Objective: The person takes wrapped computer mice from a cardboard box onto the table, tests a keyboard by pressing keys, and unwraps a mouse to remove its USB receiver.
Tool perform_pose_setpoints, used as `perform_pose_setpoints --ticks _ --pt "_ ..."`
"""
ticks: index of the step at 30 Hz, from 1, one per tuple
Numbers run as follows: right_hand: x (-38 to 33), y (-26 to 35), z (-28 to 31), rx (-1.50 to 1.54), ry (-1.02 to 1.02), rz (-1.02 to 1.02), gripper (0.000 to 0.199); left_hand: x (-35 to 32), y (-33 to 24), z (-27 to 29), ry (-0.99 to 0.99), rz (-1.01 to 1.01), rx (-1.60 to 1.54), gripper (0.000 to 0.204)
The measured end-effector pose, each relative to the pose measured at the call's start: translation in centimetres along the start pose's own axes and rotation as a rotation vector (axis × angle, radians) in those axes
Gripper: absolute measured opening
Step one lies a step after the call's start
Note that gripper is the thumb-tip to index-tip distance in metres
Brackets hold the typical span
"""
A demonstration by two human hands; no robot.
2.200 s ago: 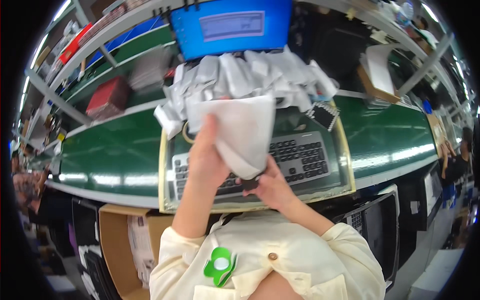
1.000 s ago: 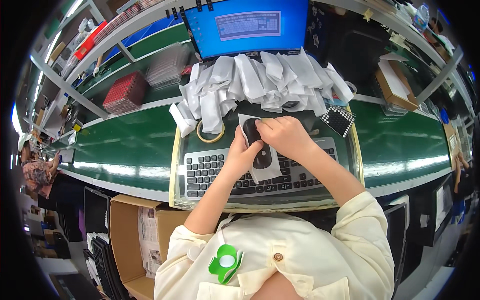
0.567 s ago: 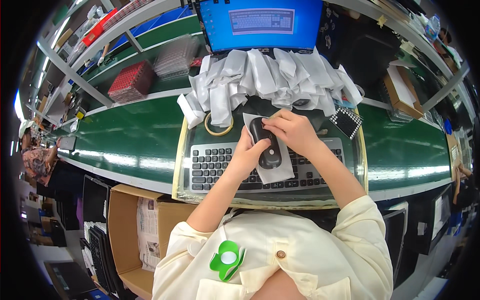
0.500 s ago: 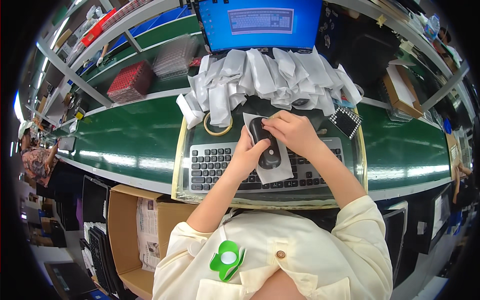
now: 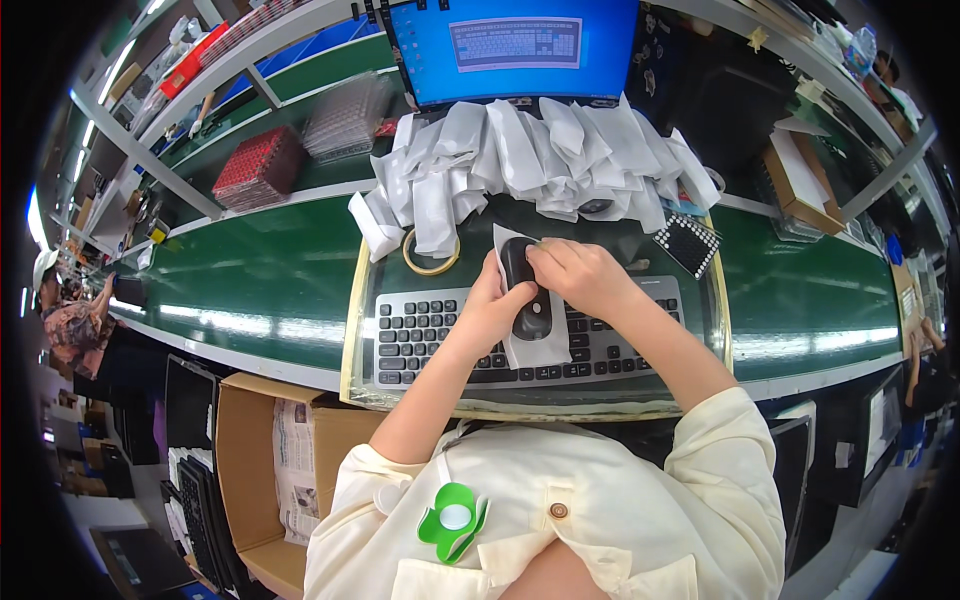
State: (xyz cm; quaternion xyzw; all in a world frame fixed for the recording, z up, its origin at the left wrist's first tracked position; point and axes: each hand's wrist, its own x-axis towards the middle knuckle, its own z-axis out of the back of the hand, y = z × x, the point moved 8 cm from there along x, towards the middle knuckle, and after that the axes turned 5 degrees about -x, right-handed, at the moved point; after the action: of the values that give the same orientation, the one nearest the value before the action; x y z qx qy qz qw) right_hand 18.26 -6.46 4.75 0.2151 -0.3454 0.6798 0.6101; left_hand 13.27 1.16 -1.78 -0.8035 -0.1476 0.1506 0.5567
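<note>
A long black computer mouse lies on a white pouch, held above a grey keyboard with black keys. My left hand is closed round the mouse and pouch from the left, its thumb across the mouse's middle. The fingers of my right hand are pinched together at the mouse's far right side; what they hold, if anything, is hidden. Beneath my hands, the keyboard's middle is partly covered.
Many white pouches are heaped below a lit monitor. A tape roll and a black dotted pad lie on the glass-topped mat. Red trays stand back left; a cardboard box sits lower left. A co-worker stands far left.
The mouse and pouch have turned slightly more upright. My right fingers have shifted a little along the mouse's far end, while my left hand keeps its hold.
</note>
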Motion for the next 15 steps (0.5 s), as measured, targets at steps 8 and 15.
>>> perform_pose_setpoints --ticks 8,15 --pt "0.4 -2.5 0.8 0.357 0.052 -0.259 0.023 0.0 -0.1 -0.2 -0.003 0.025 -0.073 0.046" --pt "-1.2 -3.1 0.0 0.293 0.039 -0.223 0.022 0.9 -0.3 -0.5 0.104 0.03 0.042 0.049"
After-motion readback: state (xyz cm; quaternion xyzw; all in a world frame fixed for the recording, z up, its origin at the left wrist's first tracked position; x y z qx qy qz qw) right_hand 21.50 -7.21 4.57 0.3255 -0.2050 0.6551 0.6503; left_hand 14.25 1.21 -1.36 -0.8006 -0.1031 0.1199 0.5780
